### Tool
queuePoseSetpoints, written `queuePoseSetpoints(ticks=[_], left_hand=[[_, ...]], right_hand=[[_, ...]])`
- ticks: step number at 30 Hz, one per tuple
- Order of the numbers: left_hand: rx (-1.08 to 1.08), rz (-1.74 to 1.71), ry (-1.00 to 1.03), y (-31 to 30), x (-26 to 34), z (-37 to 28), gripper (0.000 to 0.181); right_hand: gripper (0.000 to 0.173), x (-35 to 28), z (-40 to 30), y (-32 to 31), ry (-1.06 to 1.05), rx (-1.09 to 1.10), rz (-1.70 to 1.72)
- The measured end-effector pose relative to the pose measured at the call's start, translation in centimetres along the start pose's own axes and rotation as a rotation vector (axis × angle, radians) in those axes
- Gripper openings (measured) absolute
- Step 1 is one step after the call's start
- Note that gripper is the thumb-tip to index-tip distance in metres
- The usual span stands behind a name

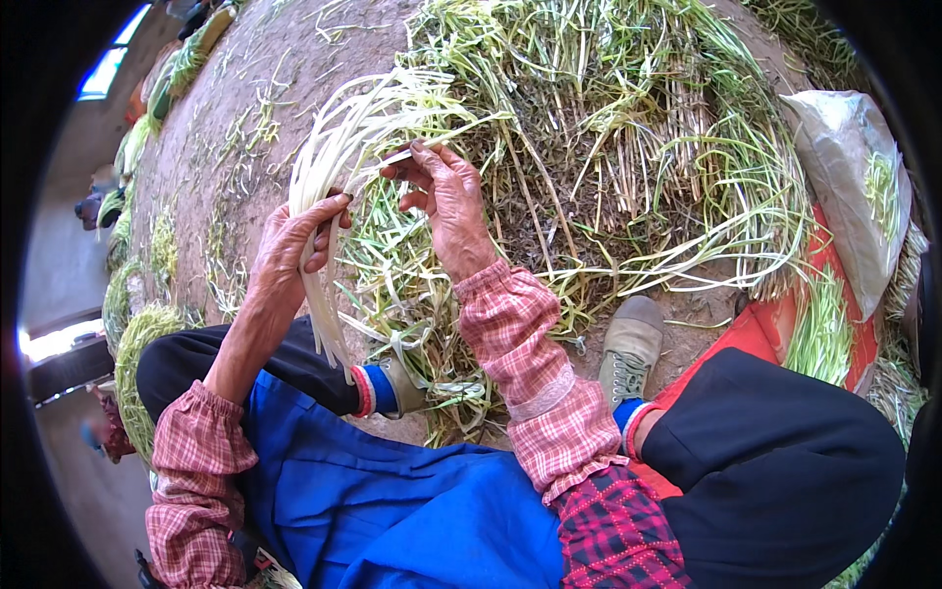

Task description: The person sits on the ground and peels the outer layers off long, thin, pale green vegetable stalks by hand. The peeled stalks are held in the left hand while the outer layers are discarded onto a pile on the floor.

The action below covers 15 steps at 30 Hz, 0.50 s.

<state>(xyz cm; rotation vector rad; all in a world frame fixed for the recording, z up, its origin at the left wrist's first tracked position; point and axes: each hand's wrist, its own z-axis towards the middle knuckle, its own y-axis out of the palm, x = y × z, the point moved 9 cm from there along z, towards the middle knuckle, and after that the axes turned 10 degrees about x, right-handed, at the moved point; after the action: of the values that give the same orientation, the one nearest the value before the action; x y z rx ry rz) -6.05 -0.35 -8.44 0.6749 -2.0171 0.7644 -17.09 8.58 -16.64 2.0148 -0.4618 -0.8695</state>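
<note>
My left hand [298, 235] grips a bunch of long, pale stalks [320, 154] that look like blanched chives. Their upper ends arch over to the right, and the lower ends hang below my fist beside my shoe. Close by on the right, my right hand [445, 191] pinches a thin pale stalk [471, 131] between thumb and fingers. Just beyond it lies a wide heap of green and yellowish stalks [589, 147], with brown, dried matter mixed in. More loose trimmings [397, 258] are piled below my hands, between my feet.
A white sack [846, 184] stands at the right. Near it, a green bundle [820, 331] lies on red sheeting [758, 331]. Bundled stalks [140, 361] line the left side of the earthen floor [294, 59]. People [110, 427] are at the far left.
</note>
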Motion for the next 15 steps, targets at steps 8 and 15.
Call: queuePoseSetpoints(ticks=[8,15], left_hand=[[0.074,0.002,-0.020,-1.1,-0.6,0.4,0.021],[0.095,-0.067,-0.020,-1.2,-0.3,0.1,0.018]], right_hand=[[0.014,1.6,-0.5,-0.1,0.067,-0.061,0.133],[0.017,0.5,1.0,-2.4,0.037,0.020,0.270]])
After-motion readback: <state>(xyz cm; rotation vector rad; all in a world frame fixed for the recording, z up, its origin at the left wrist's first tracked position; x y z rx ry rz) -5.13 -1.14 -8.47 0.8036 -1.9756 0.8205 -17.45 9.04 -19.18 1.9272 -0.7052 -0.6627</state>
